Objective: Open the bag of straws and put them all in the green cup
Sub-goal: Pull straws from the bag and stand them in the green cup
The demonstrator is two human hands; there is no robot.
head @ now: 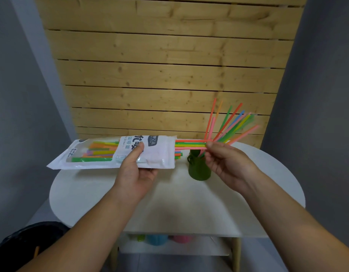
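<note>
My left hand [137,169] grips a white straw bag [103,154] from below, thumb on its front, holding it level above the table with its open end to the right. Coloured straws show through its clear window. A few straws [190,143] stick out of the open end, and my right hand [226,161] pinches their tips. The green cup [199,169] stands on the white table [169,203] just below, partly behind my right hand. Several straws [228,124] lean fanned out of the cup toward the upper right.
A wooden slat wall [165,65] rises right behind the round table. On a shelf under the tabletop sit a blue cup [157,239] and a pink cup [181,238]. A dark object [22,246] lies on the floor at lower left.
</note>
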